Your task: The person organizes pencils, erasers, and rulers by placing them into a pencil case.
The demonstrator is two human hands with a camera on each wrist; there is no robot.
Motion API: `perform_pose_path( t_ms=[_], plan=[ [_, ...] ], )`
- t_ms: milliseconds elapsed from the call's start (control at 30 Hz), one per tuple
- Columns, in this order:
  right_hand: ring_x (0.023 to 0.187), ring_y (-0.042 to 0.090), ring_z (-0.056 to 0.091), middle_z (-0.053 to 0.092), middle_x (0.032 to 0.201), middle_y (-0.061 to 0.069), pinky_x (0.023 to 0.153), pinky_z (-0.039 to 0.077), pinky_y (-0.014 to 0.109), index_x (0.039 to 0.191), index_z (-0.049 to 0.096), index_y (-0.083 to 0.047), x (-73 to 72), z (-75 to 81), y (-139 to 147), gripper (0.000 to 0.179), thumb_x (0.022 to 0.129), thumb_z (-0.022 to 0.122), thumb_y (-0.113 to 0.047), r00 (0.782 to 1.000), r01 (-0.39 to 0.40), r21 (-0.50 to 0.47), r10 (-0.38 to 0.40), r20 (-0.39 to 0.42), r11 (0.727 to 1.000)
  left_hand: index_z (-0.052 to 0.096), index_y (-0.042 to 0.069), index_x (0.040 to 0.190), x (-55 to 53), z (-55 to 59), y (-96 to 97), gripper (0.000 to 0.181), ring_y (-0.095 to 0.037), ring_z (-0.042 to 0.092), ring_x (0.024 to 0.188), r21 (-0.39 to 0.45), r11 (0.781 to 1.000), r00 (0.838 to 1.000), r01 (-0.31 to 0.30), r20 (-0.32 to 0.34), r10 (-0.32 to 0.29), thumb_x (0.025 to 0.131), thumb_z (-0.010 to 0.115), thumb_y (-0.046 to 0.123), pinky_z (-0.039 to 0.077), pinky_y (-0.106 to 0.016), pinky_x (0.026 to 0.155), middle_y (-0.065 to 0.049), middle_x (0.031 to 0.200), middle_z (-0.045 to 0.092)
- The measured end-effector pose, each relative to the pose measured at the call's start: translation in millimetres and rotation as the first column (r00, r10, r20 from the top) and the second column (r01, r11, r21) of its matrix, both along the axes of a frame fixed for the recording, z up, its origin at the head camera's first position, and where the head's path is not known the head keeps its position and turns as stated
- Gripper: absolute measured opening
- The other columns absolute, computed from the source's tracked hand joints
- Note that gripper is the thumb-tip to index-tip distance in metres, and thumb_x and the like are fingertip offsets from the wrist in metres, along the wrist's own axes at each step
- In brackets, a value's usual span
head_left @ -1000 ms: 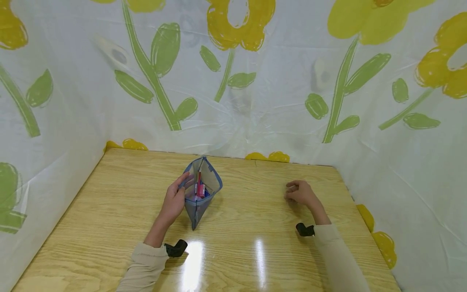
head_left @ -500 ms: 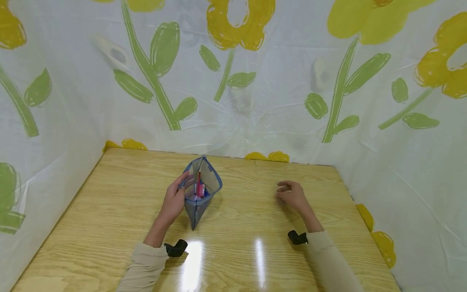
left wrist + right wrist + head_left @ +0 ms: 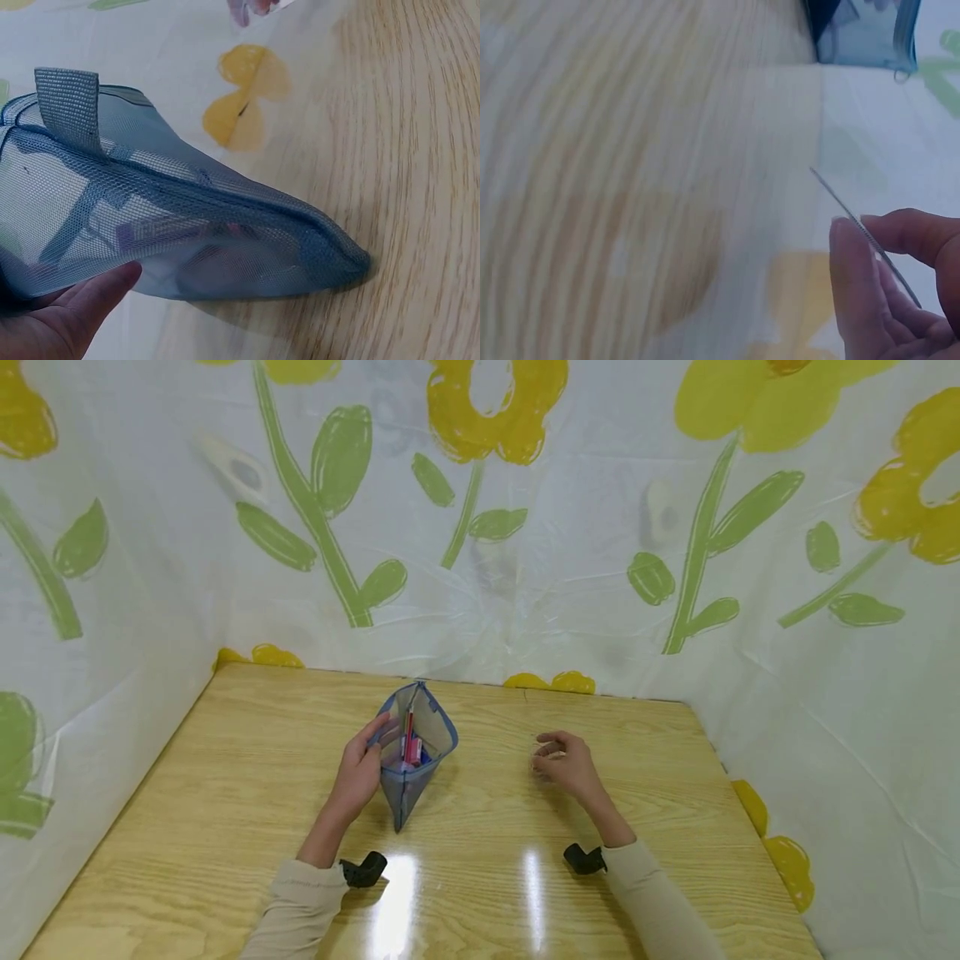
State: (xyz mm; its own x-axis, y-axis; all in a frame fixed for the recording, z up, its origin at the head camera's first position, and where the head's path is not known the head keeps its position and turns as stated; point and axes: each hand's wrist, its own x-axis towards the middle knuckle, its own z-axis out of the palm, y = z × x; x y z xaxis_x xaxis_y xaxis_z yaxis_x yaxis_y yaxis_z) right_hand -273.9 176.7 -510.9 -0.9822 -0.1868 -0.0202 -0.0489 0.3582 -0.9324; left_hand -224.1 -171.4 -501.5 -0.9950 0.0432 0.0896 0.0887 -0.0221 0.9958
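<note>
On the left of the table [image 3: 247,827] a blue mesh pencil pouch [image 3: 401,793] gapes at the top, its zipper undone. Inside are a red pencil [image 3: 408,735] and a pink-and-white item [image 3: 416,750] like a boxed eraser. My left hand [image 3: 357,777] grips the pouch's left rim, the thumb [image 3: 112,289] outside the mesh. To the pouch's right, my right hand [image 3: 567,767] is above the table, apart from it. Between thumb and fingertips it pinches a thin flat see-through piece [image 3: 870,238], seen edge-on in the right wrist view; its exact kind is unclear.
A white sheet [image 3: 495,610] printed with flowers hangs behind the table and along both sides. Bright light reflections [image 3: 394,902] lie on the near part of the wood. Each wrist carries a black camera mount [image 3: 363,869].
My right hand has moved left across the table toward the pouch, carrying the thin piece. The left hand and the pouch have stayed in place.
</note>
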Motion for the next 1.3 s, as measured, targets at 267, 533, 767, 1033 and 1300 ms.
perform_pose_path(
  t_ms=[267,533,767,1033,1300],
  plan=[
    [0.089,0.053,0.069,0.065,0.102,0.031,0.075,0.062,0.058,0.128,0.059,0.013,16.0,37.1,-38.0,0.036,0.093,0.065,0.005,0.998,-0.054,-0.025,0.054,-0.024,0.998,0.021,-0.007,0.158,0.1,0.4,-0.3,0.054,-0.044,0.037,0.146,-0.009,1.0,1.0,-0.004,-0.005,0.004,0.105,0.019,-0.003,0.04,-0.054,0.113,-0.028,0.158,0.034],
    [0.086,0.05,0.07,0.065,0.098,0.028,0.07,0.065,0.044,0.122,0.061,0.01,17.6,57.4,-71.3,0.031,0.092,0.066,0.007,0.992,-0.071,-0.072,0.063,-0.114,0.995,0.021,-0.006,0.159,1.0,1.3,-1.0,0.053,-0.043,0.036,0.146,-0.011,1.0,1.0,-0.004,0.003,0.004,0.106,0.018,-0.001,0.04,-0.054,0.114,-0.028,0.158,0.034],
    [0.085,0.051,0.07,0.065,0.098,0.029,0.067,0.065,0.037,0.125,0.06,0.01,3.6,49.0,-95.5,0.033,0.093,0.067,0.005,0.981,-0.071,-0.121,0.047,-0.188,0.99,0.021,-0.006,0.158,1.0,1.3,-0.5,0.053,-0.044,0.036,0.146,-0.006,1.0,1.0,-0.005,-0.002,0.005,0.106,0.018,-0.001,0.039,-0.054,0.114,-0.028,0.158,0.034],
    [0.083,0.046,0.071,0.065,0.097,0.022,0.067,0.065,0.04,0.126,0.062,0.003,-10.5,42.2,-122.4,0.034,0.092,0.07,0.001,0.971,-0.067,-0.198,0.018,-0.238,0.978,0.02,-0.008,0.158,0.2,-0.8,-1.3,0.053,-0.046,0.036,0.146,0.014,1.0,1.0,0.003,-0.008,-0.003,0.105,0.017,-0.002,0.039,-0.054,0.114,-0.029,0.158,0.033],
    [0.077,0.036,0.072,0.068,0.095,0.02,0.061,0.064,0.036,0.122,0.065,0.0,-14.9,51.3,-143.3,0.031,0.091,0.071,0.0,0.953,-0.075,-0.174,0.02,-0.302,0.982,0.021,-0.008,0.158,0.0,-0.3,-1.7,0.054,-0.045,0.036,0.146,0.001,1.0,1.0,0.0,-0.004,0.0,0.105,0.018,-0.003,0.039,-0.056,0.114,-0.029,0.158,0.033]
  ],
)
